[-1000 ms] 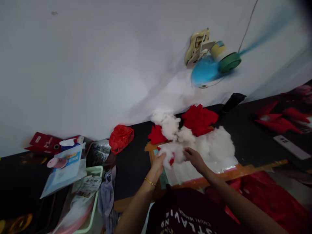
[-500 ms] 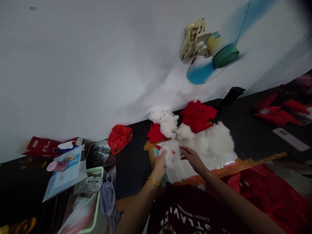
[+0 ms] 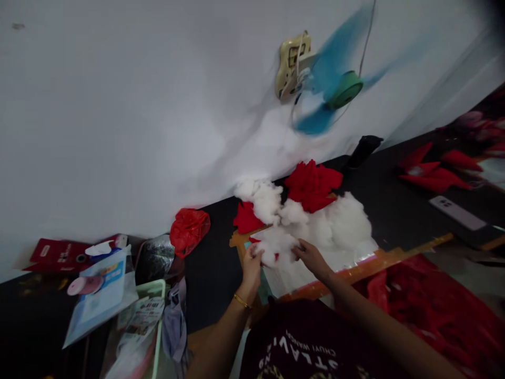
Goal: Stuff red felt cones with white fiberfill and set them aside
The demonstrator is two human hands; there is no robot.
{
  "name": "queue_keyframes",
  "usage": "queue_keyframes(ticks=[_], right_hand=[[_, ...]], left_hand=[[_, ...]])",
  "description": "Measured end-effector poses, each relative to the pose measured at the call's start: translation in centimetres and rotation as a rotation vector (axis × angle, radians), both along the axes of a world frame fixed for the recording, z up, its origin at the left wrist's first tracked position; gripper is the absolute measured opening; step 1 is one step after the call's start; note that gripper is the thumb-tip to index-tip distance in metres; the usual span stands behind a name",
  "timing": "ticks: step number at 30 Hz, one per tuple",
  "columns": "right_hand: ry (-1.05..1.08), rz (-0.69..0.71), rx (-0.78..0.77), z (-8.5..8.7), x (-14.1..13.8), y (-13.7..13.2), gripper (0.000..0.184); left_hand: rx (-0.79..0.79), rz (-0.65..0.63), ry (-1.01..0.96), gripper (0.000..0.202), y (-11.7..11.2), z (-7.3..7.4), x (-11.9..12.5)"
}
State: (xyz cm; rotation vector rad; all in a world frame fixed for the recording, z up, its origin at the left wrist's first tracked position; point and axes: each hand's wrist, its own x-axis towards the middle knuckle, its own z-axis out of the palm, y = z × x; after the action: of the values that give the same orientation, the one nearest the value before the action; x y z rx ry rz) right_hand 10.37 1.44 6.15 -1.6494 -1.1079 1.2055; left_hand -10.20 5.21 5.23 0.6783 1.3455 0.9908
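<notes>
Between my two hands stretches a tuft of white stuffing [image 3: 276, 246], with a bit of red cloth showing at its edge and under it. My left hand [image 3: 253, 266] is closed on the tuft's left side. Its right side is pinched by my right hand [image 3: 310, 256]. Both hands are over a white sheet [image 3: 288, 276] on the table. Behind them lie a big heap of stuffing [image 3: 347, 218], a looser white clump [image 3: 262, 197], a small red cloth piece [image 3: 246, 217] and a pile of red cloth pieces [image 3: 313, 181].
A blue-bladed fan [image 3: 335, 89] spins on the wall above. To the left are a red plastic bag [image 3: 189, 229], a pale green basket [image 3: 159, 289] and a pink spool [image 3: 84, 285]. To the right are a phone [image 3: 457, 212], a black cup-like object [image 3: 365, 150] and red pieces [image 3: 434, 173].
My right hand has closed on the stuffing, which is now spread wider between both hands. The camera view has shifted slightly.
</notes>
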Motion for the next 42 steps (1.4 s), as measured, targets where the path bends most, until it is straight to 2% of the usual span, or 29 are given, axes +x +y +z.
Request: queue_keyframes(ticks=[4,5,7,8,10,12,16,19,22,24,25,27,30,32,34,38,40,42], right_hand=[[0.336,0.178,-0.007,1.6,-1.0,-0.7,0.067],[0.355,0.214,0.009,1.8,-1.6,-0.7,0.075],[0.256,0.243,0.111,1.7,-2.7,-0.6,0.08],[0.175,0.231,0.174,1.5,-3.2,-0.5,0.077],[0.057,0.171,0.227,0.7,-3.7,-0.2,0.055],[0.032,0.098,0.169,0.0,-3.4,0.0,0.036],[0.055,-0.005,0.095,-0.4,-1.3,0.0,0.022],[0.023,-0.004,0.113,-0.1,-0.5,-0.1,0.025],[-0.021,0.046,0.134,0.2,-1.2,0.0,0.033],[-0.019,0.081,0.108,0.2,-2.0,0.0,0.03],[-0.005,0.095,0.089,0.2,-2.3,0.0,0.024],[0.051,0.101,0.056,0.2,-2.5,-0.2,0.013],[0.149,0.081,0.022,0.1,-1.9,-0.7,0.011],[0.164,0.045,0.003,-0.1,-1.2,-1.0,0.011],[0.132,0.004,-0.022,-0.4,-0.7,-1.1,0.013],[0.06,0.001,-0.04,-0.7,-0.6,-0.9,0.014],[0.087,0.027,-0.042,-0.5,-0.8,-0.7,0.015],[0.159,0.051,-0.059,-0.3,-0.8,-0.7,0.018]], left_hand=[[-0.021,-0.11,0.005,0.031,-0.2,0.2,0.9],[-0.022,-0.116,0.008,0.027,-0.5,0.3,1.6],[-0.026,-0.109,-0.014,0.024,-1.0,0.5,3.0],[-0.021,-0.111,-0.026,0.024,-1.2,0.7,3.5],[0.001,-0.132,-0.023,0.02,-1.3,1.0,4.0],[0.033,-0.156,0.033,0.019,-1.2,1.3,3.5],[0.061,-0.143,0.144,0.026,-0.3,1.7,0.8],[0.039,-0.209,0.059,0.034,-0.2,2.0,0.0],[0.047,-0.336,-0.031,0.056,-0.6,2.4,1.1],[0.124,-0.371,0.043,0.065,-0.8,2.5,2.1],[0.164,-0.373,0.103,0.06,-0.8,2.5,2.4],[0.177,-0.36,0.206,0.038,-0.6,2.3,2.7],[0.067,-0.346,0.25,0.015,0.0,1.8,2.2],[0.036,-0.323,0.254,0.014,0.3,1.7,1.8],[0.053,-0.316,0.222,0.022,0.2,1.9,1.7],[0.166,-0.431,0.097,0.05,-0.5,2.7,2.8],[0.169,-0.442,0.117,0.041,-0.8,2.6,3.4],[0.103,-0.372,0.133,0.024,-0.8,2.0,3.7]])
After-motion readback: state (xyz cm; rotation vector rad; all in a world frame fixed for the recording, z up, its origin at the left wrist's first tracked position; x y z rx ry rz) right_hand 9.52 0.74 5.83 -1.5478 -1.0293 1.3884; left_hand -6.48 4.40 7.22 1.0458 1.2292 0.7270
